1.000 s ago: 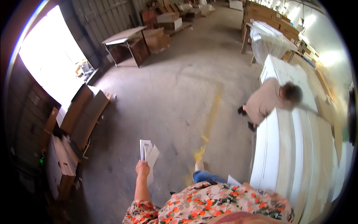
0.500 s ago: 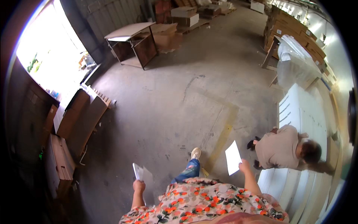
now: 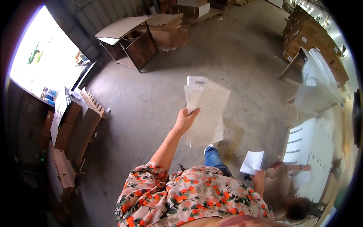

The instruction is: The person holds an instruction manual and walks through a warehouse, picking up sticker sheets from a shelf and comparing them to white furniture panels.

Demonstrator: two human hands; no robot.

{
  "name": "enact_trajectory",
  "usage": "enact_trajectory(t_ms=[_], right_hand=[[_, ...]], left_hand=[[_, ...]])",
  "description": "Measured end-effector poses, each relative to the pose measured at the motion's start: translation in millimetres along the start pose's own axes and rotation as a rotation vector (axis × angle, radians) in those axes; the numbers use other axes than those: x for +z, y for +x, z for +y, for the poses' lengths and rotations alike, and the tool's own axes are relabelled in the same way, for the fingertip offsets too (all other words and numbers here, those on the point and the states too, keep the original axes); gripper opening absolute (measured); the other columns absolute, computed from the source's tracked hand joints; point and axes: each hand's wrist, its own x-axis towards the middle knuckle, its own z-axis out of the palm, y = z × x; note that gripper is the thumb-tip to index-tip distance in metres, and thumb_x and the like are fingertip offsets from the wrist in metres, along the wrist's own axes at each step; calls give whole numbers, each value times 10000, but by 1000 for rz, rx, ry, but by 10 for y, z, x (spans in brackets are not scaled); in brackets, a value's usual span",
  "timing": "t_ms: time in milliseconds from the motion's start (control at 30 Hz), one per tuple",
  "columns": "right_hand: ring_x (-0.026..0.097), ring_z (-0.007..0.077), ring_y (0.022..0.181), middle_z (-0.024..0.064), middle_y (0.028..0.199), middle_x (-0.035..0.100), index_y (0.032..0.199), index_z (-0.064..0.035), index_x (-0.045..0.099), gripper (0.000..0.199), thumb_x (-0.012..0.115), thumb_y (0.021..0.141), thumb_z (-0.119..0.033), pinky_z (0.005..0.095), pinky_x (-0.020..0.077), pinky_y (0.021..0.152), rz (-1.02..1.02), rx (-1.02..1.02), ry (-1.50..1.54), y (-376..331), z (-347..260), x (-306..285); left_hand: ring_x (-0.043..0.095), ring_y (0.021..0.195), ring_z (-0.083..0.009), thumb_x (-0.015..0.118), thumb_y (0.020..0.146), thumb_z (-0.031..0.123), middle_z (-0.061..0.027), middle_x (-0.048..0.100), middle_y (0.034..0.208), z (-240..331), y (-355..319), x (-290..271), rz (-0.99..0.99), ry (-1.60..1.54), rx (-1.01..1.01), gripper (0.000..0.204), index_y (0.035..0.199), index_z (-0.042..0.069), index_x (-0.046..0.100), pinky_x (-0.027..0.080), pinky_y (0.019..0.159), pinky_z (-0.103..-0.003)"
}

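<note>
My left hand (image 3: 186,120) is raised out in front of me near the middle of the view. Its thumb and fingers are closed on the edge of several white label sheets (image 3: 211,106), which fan apart and show rows of small print. Lower down on the right, my right hand (image 3: 258,178) grips a white sheet of paper (image 3: 252,162) with faint lines on it. That sheet hangs apart from the ones on the left, partly in front of a co-worker (image 3: 278,185).
The co-worker leans over white panels (image 3: 312,143) close on my right. Behind are a plastic-wrapped bundle (image 3: 319,81) and stacked cartons (image 3: 314,36). A metal-framed table (image 3: 124,28) stands far left, cardboard boxes (image 3: 72,125) nearer left by a bright doorway (image 3: 41,53).
My left hand has swung forward and up to the middle, so the sheets' printed faces show. My right hand has dropped slightly. The co-worker now appears closer, an arm stretched over the panels.
</note>
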Motion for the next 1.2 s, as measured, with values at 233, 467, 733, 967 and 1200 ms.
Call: enact_trajectory(t_ms=[233, 467, 733, 967, 1200], right_hand=[[506, 146, 584, 89, 755, 527, 915, 4, 494, 215, 415, 738, -88, 257, 423, 442, -144, -215, -106, 1777, -1738, 781], [521, 156, 740, 74, 873, 539, 1012, 10, 474, 256, 444, 777, -85, 275, 437, 623, -376, -398, 142, 2144, -3671, 1665], [490, 159, 840, 58, 977, 505, 1044, -41, 470, 278, 480, 770, -89, 313, 411, 666, -329, -308, 462, 2598, -4836, 1587], [475, 179, 863, 64, 980, 501, 1006, -29, 481, 257, 446, 752, -7, 329, 388, 719, -238, -405, 839, 2991, -5511, 1125], [469, 100, 709, 29, 791, 522, 854, -20, 514, 171, 458, 702, 36, 221, 373, 630, -312, -586, 414, 4363, -6295, 1320]], left_hand=[[409, 522, -58, 551, 748, 240, 17, 486, 583, 669, 1023, -4, 134, 99, -1, 265, 774, -23, 563, 332, 454, -242], [461, 565, -58, 560, 742, 186, 10, 525, 646, 729, 1756, -215, 384, -350, -64, 207, 782, -16, 574, 372, 478, -230], [532, 660, -109, 576, 743, 168, -50, 575, 774, 1243, 3180, 64, 227, -746, -35, 201, 847, -4, 568, 431, 580, -256], [530, 656, -100, 568, 753, 165, -42, 578, 762, 1883, 4446, 489, 6, -657, 14, 196, 836, -12, 575, 429, 573, -249], [517, 655, -82, 569, 755, 167, -27, 572, 755, 2306, 5660, 699, 19, -592, 98, 199, 829, -18, 575, 419, 577, -232]])
